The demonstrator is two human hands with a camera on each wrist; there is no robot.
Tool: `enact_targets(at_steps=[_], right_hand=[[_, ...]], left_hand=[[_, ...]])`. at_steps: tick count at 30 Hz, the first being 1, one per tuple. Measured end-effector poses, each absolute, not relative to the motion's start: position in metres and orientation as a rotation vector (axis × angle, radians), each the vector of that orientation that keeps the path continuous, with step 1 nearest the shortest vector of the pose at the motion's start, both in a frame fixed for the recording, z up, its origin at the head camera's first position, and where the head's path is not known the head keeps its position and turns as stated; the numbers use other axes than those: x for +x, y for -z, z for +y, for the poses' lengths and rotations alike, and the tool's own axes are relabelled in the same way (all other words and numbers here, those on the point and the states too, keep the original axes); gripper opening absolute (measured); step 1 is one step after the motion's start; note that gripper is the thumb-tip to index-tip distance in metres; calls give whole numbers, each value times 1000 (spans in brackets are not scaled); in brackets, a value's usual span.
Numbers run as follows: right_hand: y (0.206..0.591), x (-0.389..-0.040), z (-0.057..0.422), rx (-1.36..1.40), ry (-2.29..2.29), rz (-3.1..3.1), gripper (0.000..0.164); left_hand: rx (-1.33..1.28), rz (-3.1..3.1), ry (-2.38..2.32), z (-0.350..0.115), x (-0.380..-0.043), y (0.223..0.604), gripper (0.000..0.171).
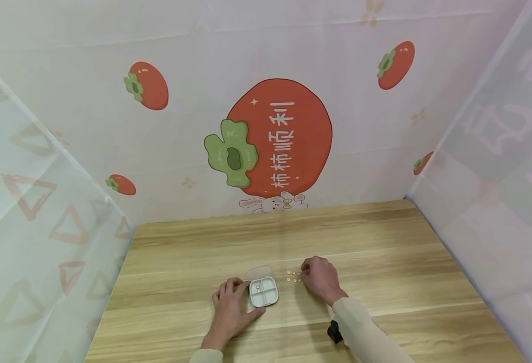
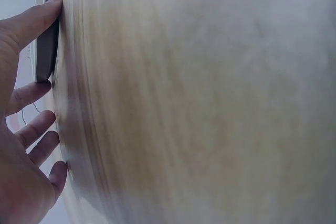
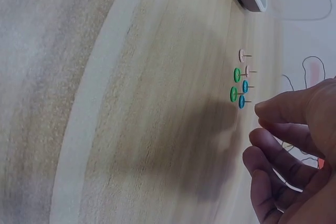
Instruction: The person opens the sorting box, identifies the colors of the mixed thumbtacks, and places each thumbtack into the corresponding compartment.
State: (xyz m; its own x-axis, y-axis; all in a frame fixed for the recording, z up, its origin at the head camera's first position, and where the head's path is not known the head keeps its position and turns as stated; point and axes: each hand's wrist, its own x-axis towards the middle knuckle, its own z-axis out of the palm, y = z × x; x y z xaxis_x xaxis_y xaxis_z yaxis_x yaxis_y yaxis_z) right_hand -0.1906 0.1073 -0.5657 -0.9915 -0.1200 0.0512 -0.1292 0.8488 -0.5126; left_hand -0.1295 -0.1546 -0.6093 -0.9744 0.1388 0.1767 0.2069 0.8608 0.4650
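Note:
A small white pill box [image 1: 270, 296] with a dark base stands open on the table, divided into compartments. Its clear lid [image 1: 259, 273] lies folded back toward the wall. Two small tacks [image 1: 258, 288] sit in its upper left compartment. My left hand [image 1: 230, 308] holds the box between thumb and index finger, its other fingers [image 2: 44, 148] spread along the tabletop. Right of the box lie several thumbtacks, points up: pink, green [image 3: 237, 75] and blue [image 3: 242, 101]. Right beside them hovers my right hand [image 1: 322, 276], thumb and index tips close together, nothing visible between them.
The wood-grain table [image 1: 193, 252] runs back to a white cloth wall [image 1: 179, 126] printed with persimmons. Cloth walls also close off the left and right sides. A black wrist device [image 1: 335, 332] sits by the right sleeve.

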Motion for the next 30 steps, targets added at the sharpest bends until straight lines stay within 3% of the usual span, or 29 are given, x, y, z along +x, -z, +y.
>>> enact_targets(at_steps=[24,30], right_hand=[[574,-195,100,286,-737,-3032,8],[569,-193,104,265,-894,-2997,6]], left_hand=[[-274,-2917,731,-154,-132,611,75],[-282,-2911,732,-155,-132,610,75]])
